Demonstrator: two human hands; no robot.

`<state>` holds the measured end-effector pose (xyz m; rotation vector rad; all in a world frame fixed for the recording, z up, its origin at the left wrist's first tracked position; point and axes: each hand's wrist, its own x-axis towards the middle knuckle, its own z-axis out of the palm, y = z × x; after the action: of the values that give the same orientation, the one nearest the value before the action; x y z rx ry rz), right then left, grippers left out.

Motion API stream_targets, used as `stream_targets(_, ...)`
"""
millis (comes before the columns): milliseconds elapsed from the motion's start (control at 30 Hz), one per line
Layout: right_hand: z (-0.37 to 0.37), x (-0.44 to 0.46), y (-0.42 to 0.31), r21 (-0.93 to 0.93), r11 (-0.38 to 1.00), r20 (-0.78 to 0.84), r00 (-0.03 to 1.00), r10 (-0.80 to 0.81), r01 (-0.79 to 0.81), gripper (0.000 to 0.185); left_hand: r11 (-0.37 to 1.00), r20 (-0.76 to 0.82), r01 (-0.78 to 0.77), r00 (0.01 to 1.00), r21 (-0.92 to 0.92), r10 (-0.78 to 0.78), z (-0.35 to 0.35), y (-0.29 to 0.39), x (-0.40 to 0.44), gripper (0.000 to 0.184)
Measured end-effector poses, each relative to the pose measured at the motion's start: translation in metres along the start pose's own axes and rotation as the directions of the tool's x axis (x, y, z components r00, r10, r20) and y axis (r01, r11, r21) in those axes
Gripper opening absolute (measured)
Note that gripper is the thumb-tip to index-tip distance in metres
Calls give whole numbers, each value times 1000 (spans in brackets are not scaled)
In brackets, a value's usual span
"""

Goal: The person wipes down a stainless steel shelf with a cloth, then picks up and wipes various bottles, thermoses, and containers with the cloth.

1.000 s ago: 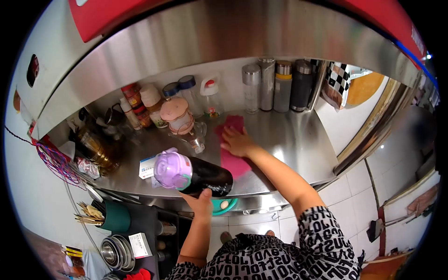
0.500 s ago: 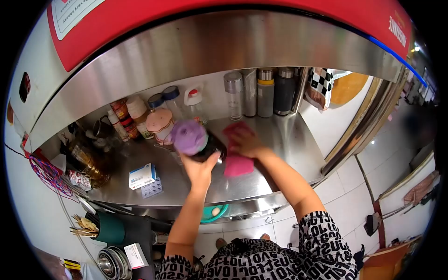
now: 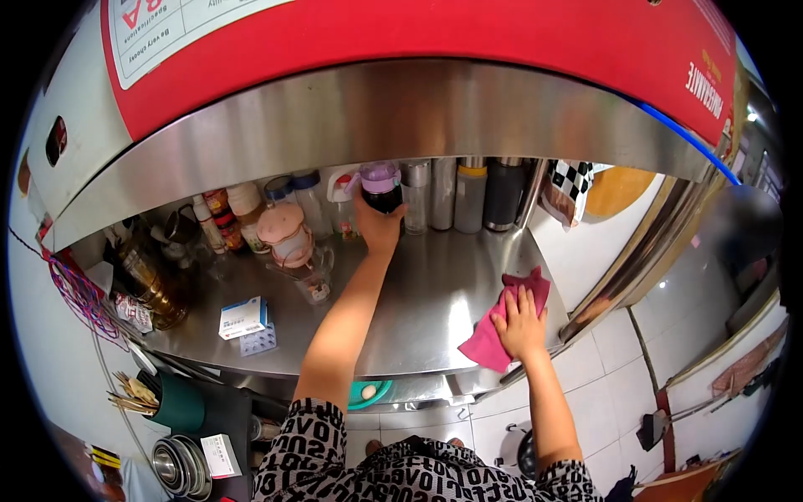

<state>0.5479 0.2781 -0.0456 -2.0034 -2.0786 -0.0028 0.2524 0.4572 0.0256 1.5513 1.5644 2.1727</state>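
— What does the left grip (image 3: 378, 229) have hold of?

— A black cylindrical bottle with a purple lid (image 3: 385, 201), upright, with thumb and fingers curled around its body. Its base is hidden, so I can't tell whether it touches the shiny steel counter (image 3: 418, 305).

— And the right grip (image 3: 524, 331)?

— Laid flat, fingers slightly parted, on a crumpled deep-pink cloth (image 3: 485, 341). The cloth is on the counter beneath that grip, showing beyond the fingertips and to their left.

— What stands around the left grip?

— Just right of it, a clear bottle with a silver cap (image 3: 416, 205); farther right, a grey bottle with a yellow band (image 3: 470, 205). Left of it and nearer the person are a clear vessel with a pale-pink lid (image 3: 291, 247) and, farther left, a blue-and-white box (image 3: 243, 318).
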Motion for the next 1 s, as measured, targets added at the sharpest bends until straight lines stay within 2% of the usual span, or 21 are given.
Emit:
stream_targets(133, -6, -16, -11, 65, 998, -24, 1000, 6, -5, 69, 994, -90, 34, 996, 104, -25, 20, -10, 3, 102)
stream_targets(200, -6, -16, -12, 66, 998, -29, 1000, -1, 3, 69, 971, -184, 55, 983, 232, -12, 28, -14, 0, 104)
stream_targets(233, -6, -15, -12, 57, 998, -31, 1000, 2, -1, 69, 972, -193, 57, 981, 229, -12, 30, -18, -1, 104)
stream_targets(300, -4, -16, -12, 60, 998, -60, 998, -5, 9, 68, 971, -115, 96, 991, 218, -72, 31, -25, -1, 109)
stream_targets(433, -6, -16, -15, 57, 998, -72, 997, 4, 0, 66, 956, -133, 101, 989, 274, -66, 41, -32, -8, 109)
stream_targets(500, -4, -15, -16, 54, 999, -75, 997, 4, 0, 66, 824, -233, 213, 967, 525, -102, 49, -34, -16, 106)
stream_targets(533, -4, -15, -16, 51, 999, -75, 997, 11, -8, 67, 825, -235, 214, 967, 523, -101, 48, -38, -18, 106)
stream_targets(600, -3, -15, -15, 57, 998, -78, 997, 14, -10, 67, 843, -154, 248, 968, 477, -197, 45, -42, -20, 106)
stream_targets(733, -3, -14, -17, 78, 997, -73, 997, 29, -23, 67, 811, -124, 188, 982, 554, -143, 30, -37, -15, 103)
stream_targets(900, -2, -13, -19, 81, 996, -75, 997, 33, -27, 66, 887, -40, 78, 997, 455, -67, 12, -23, -16, 94)
stream_targets(1000, -1, -14, -19, 85, 996, -85, 996, 30, -23, 66, 928, 45, 87, 993, 362, -111, -1, -12, -18, 89)
